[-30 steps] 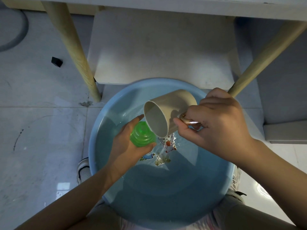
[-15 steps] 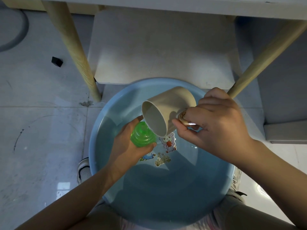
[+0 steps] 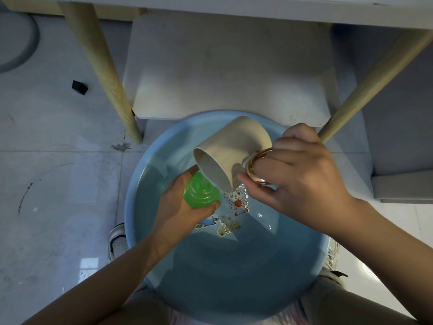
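Grey tiled floor (image 3: 46, 184), and on it a round light-blue plastic basin (image 3: 234, 266) of water with cartoon stickers on its bottom. Above the water, the right hand (image 3: 302, 184) curls round the gold ring handle (image 3: 254, 168) of a beige cylindrical mug (image 3: 232, 151), tipped mouth-down to the left. The left hand (image 3: 182, 207) grips a ridged translucent green plastic cup (image 3: 201, 192) right under the mug's rim.

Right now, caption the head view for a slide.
Right hand tilts beige mug over blue basin; left hand holds green ribbed object.
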{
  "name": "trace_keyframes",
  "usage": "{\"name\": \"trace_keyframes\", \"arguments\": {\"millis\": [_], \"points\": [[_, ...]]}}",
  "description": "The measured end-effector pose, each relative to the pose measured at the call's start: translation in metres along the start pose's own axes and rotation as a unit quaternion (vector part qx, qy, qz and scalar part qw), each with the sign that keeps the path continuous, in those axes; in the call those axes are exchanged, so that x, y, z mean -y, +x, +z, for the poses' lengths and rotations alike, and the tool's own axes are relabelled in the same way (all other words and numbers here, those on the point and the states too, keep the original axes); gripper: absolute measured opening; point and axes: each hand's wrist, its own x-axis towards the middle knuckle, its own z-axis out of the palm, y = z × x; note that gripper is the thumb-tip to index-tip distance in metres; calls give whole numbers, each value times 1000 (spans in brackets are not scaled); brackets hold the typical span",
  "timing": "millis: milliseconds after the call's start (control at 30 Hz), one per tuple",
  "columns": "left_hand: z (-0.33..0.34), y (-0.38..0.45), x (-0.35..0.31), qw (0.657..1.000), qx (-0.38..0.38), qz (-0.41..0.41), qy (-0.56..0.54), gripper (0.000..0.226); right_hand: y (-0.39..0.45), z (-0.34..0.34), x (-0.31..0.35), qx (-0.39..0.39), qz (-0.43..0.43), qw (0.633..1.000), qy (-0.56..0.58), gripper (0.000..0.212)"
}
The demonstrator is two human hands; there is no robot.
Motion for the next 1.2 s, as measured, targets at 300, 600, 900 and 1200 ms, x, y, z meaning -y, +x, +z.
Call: {"name": "trace_keyframes", "arguments": {"millis": [300,600,900,1200], "points": [[1,0,0,1000,7,-8,2,62,2,-2,1,-1,-20,1000,2,33],[1,1,5,1000,1,-3,-5,56,2,-1,0,-9,-28,1000,3,37],[2,2,6,1000,-1,2,-13,62,0,0,0,-14,44,999,12,35],[-1,-2,6,998,-33,-2,-59,71,-24,28,-20,4,278,960,-20,35]]}}
